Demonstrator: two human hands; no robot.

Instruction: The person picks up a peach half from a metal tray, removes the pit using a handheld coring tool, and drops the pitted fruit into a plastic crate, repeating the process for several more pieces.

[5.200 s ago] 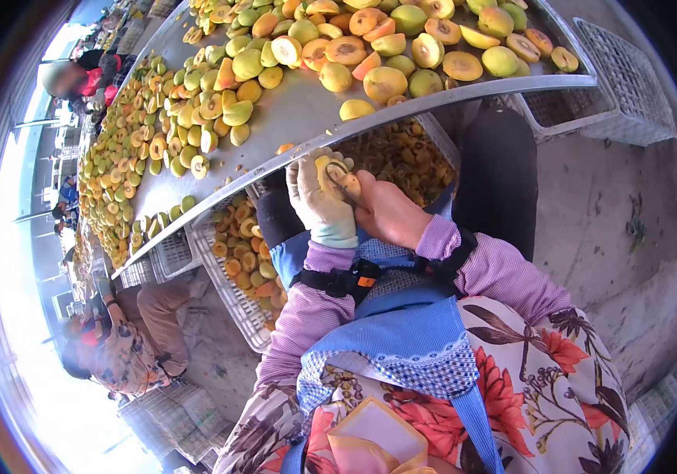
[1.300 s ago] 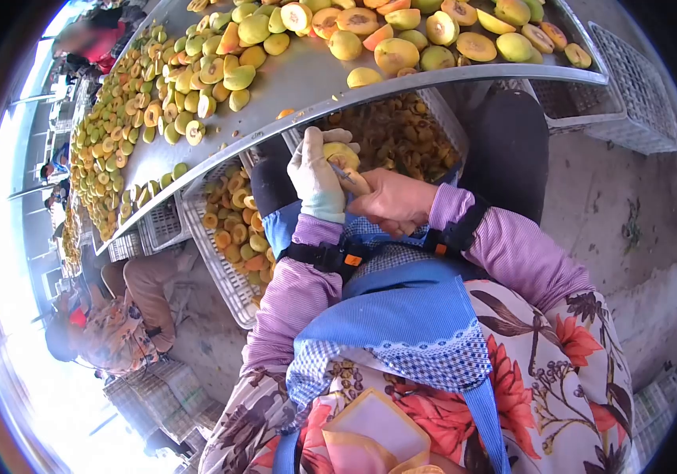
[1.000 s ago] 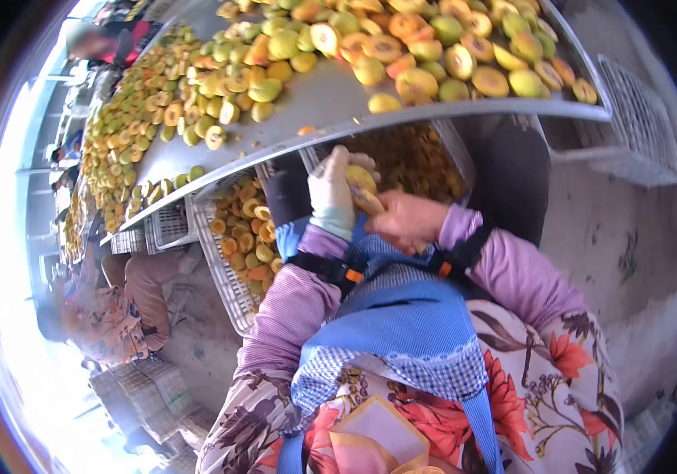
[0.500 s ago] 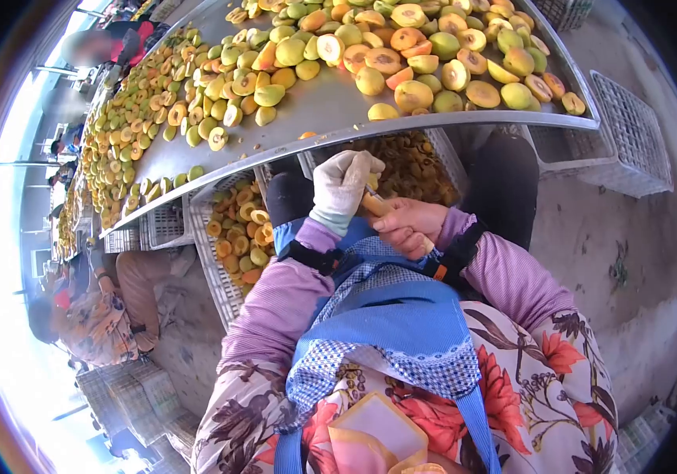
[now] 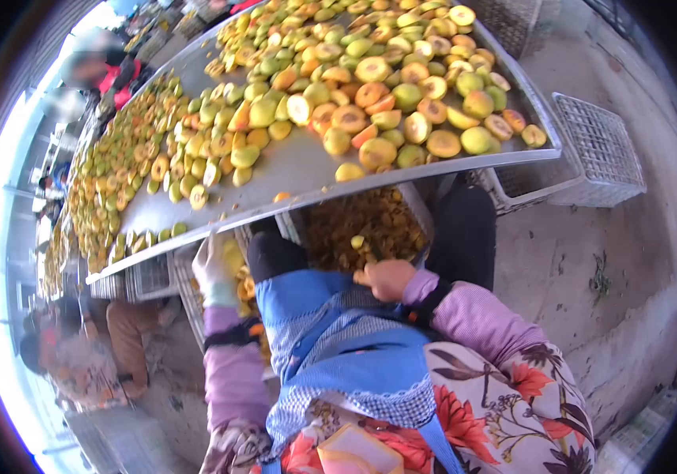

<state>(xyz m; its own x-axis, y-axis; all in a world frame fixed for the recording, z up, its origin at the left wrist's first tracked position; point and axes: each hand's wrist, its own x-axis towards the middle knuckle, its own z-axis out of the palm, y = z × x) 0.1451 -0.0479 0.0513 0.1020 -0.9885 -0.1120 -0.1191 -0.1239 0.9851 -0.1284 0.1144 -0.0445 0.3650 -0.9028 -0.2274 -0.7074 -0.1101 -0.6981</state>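
My left hand (image 5: 212,267), in a pale glove, is blurred just below the table's front edge, beside a crate of yellow fruit halves (image 5: 245,291). Its fingers are smeared, so any hold is unclear. My right hand (image 5: 390,279), bare, is closed around a wooden-handled tool (image 5: 375,251) above my lap. The dark end of the tool points up and away. A small yellow piece (image 5: 357,242) shows near that end; whether it touches the tool I cannot tell. Beyond lies a crate of brownish fruit scraps (image 5: 346,229) between my knees.
A metal table (image 5: 295,162) bears many halved yellow-green stone fruits (image 5: 370,69), some with pits showing. White plastic crates (image 5: 603,150) stand at the right. To the left, a person (image 5: 90,347) sits by the table, and another person (image 5: 105,71) is farther back.
My left hand has moved left and away from my right hand to the table's edge. My right hand keeps the tool, now tilted upward. The view has shifted.
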